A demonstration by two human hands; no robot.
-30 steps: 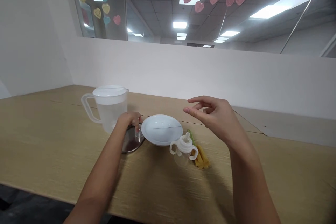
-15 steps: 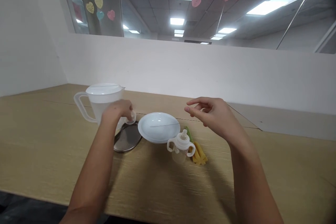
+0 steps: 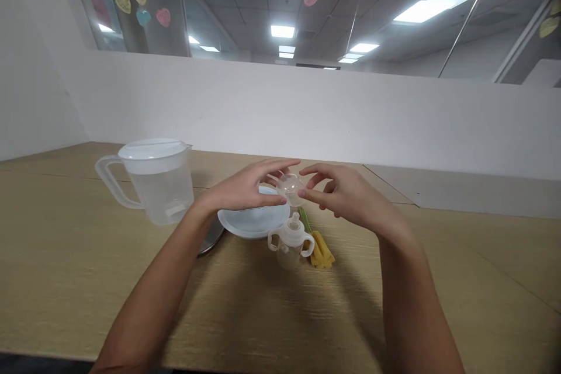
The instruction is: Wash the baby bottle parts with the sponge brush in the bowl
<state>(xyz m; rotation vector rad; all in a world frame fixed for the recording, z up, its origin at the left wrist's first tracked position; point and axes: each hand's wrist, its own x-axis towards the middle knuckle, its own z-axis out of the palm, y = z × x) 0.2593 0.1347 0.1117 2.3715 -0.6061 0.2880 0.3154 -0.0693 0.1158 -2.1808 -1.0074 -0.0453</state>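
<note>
Above the far side of the bottle, a small clear dome-shaped cap (image 3: 290, 188) is held up between both hands. My left hand (image 3: 249, 186) has its thumb and fingers around the cap's left side. The thumb and fingertips of my right hand (image 3: 339, 190) pinch the cap's right edge. Below them stands a baby bottle (image 3: 291, 239) with two white handles and a teat on top. Behind it, partly covered by my left hand, lies a white oval bowl (image 3: 252, 223). A yellow flower-like bundle with a green stem (image 3: 322, 250) lies to the bottle's right.
A translucent pitcher with a white lid (image 3: 160, 187) stands at the left. A round metal tray (image 3: 213, 238) shows partly behind my left forearm. The wooden table (image 3: 280, 321) meets a white wall (image 3: 272, 111) at the back, below a window with heart-shaped notes.
My left hand has lifted the clear cap off the metal tray and carried it right to my right hand, which now touches it too. The view has turned slightly right.
</note>
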